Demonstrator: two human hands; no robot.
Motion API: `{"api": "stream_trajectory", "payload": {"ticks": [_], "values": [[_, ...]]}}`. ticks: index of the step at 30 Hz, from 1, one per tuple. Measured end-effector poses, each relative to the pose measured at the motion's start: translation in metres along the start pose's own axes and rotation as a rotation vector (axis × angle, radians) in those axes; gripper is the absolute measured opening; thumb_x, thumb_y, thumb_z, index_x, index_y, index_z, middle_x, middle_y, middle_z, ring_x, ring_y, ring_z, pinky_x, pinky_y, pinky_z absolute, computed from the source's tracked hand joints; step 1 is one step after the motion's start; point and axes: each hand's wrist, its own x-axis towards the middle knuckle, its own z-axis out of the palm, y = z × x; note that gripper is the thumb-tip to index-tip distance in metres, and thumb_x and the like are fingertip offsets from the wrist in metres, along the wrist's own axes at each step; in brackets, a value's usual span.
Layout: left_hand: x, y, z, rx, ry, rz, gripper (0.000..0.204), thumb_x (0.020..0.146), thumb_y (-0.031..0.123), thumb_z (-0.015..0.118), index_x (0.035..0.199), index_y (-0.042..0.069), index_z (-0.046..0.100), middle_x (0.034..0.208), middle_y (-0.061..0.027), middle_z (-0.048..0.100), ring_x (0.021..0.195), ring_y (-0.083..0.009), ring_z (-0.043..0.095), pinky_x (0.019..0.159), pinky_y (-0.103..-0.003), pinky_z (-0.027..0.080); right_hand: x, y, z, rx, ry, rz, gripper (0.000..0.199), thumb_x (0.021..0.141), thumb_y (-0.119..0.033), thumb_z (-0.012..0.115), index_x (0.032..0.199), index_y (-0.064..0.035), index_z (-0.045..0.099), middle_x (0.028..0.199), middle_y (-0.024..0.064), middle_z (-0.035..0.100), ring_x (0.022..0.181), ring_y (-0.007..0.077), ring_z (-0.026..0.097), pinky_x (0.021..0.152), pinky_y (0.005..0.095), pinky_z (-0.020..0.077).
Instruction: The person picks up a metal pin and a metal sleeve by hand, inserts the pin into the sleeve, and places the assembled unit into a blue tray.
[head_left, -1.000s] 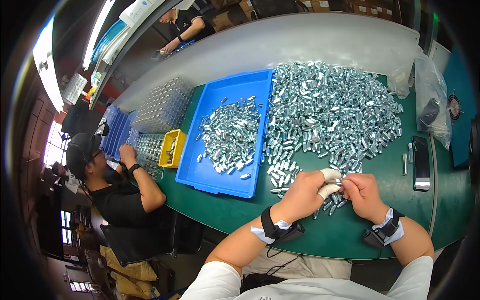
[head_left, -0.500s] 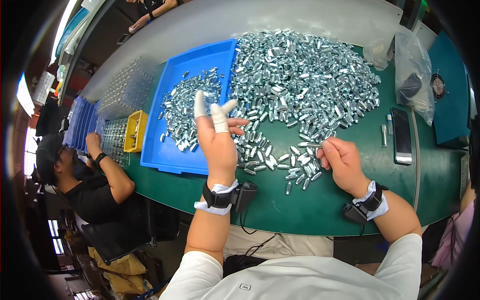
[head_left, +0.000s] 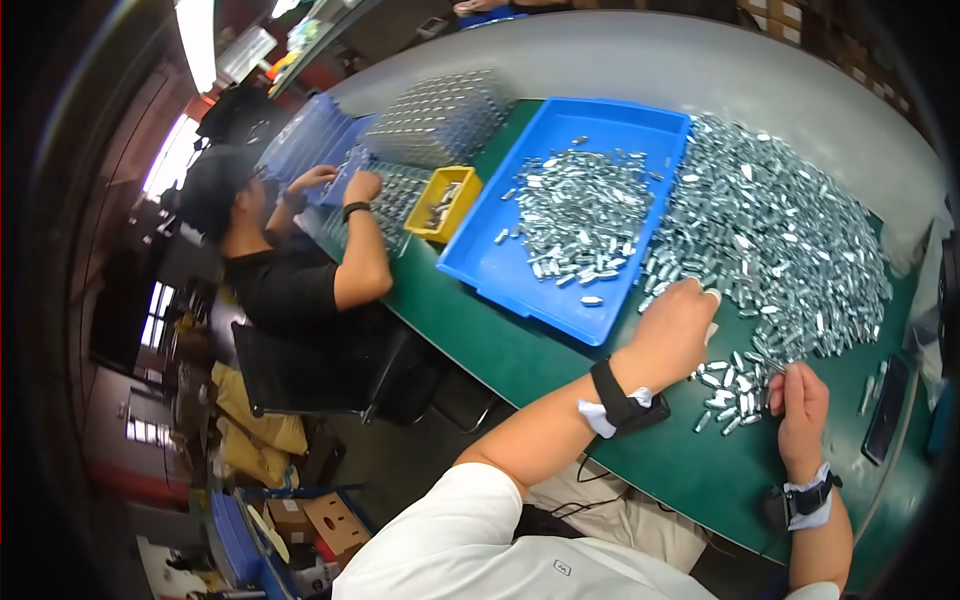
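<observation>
My left hand (head_left: 672, 338), back up and fingers curled, is at the near left edge of a large heap of silvery metal pieces (head_left: 765, 235). White finger cots show on its tips; what lies under the fingers is hidden. To its right, my right hand (head_left: 801, 412) pinches a slim metal piece (head_left: 773, 364) between thumb and finger, over a small loose cluster of pieces (head_left: 733, 395). Left of the heap sits a blue tray (head_left: 548, 312), holding a smaller pile of the same pieces (head_left: 590, 210). One piece lies apart near the tray's front.
A dark phone (head_left: 886, 410) lies at the right on the green table (head_left: 640, 430). Beyond the tray's left side are a yellow bin (head_left: 462, 212) and stacked clear trays (head_left: 440, 115). A co-worker in black (head_left: 290, 280) sits at the left, hands over a filled tray.
The view has swung left. My left hand, earlier raised with fingers spread near the tray, has turned over and curled at the heap's edge. The right hand still pinches a piece.
</observation>
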Motion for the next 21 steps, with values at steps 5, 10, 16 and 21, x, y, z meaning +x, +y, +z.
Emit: {"api": "stream_trajectory", "payload": {"ticks": [5,10,16,21], "values": [[-0.011,-0.009,-0.013,0.09,-0.031,0.015,0.018,0.074,0.001,0.068,0.091,-0.002,0.061,0.093,-0.0199,0.057,0.091,-0.0392,0.058,0.078,-0.046,0.049,0.005,-0.002,0.007,0.044,-0.047,0.003,0.035,0.105,-0.023,0.045,0.08,-0.0019,0.057,0.061,-0.002,0.049,0.053,0.0046,0.042,0.049,0.0209,0.0316],[-0.011,-0.011,-0.007,0.066,-0.016,0.075,0.015,0.073,0.0,0.069,0.084,-0.001,0.059,0.092,-0.0199,0.056,0.089,-0.0399,0.058,0.076,-0.047,0.048,0.006,0.004,0.005,0.037,-0.037,-0.014,0.037,0.105,-0.025,0.045,0.078,-0.0028,0.056,0.062,-0.0025,0.048,0.053,0.0043,0.041,0.048,0.0208,0.0308],[-0.007,-0.014,0.002,-0.023,-0.004,0.097,0.013,0.071,-0.002,0.067,0.082,-0.002,0.059,0.091,-0.0211,0.055,0.087,-0.0397,0.059,0.075,-0.047,0.049,0.006,0.009,0.0,0.031,-0.017,-0.016,0.036,0.106,-0.026,0.043,0.081,-0.0036,0.056,0.062,-0.0031,0.047,0.053,0.0035,0.038,0.048,0.0201,0.0298],[-0.008,-0.019,0.006,-0.033,0.092,0.027,0.012,0.07,-0.004,0.065,0.08,-0.003,0.059,0.09,-0.0215,0.055,0.086,-0.0398,0.059,0.075,-0.047,0.049,0.007,0.008,0.003,0.036,-0.02,-0.027,0.036,0.106,-0.027,0.043,0.081,-0.0041,0.055,0.061,-0.0034,0.046,0.052,0.0032,0.038,0.048,0.0198,0.0294]]}}
